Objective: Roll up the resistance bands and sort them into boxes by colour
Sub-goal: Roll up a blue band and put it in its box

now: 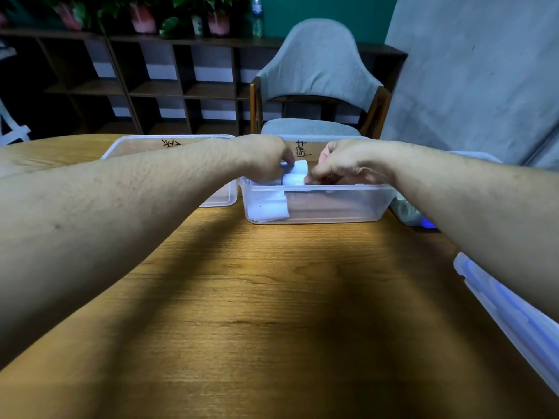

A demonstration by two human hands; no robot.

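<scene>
Both hands grip 1 pale band roll (295, 173) over the middle box (317, 204) — left hand (266, 158) on its left end, right hand (341, 164) on its right. The roll's long axis lies left-right, directly above the box.

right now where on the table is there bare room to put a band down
Bare wood on the near table, between the forearms and in front of the middle box. Crowded at the boxes, where left hand and right hand hold a pale band.
</scene>
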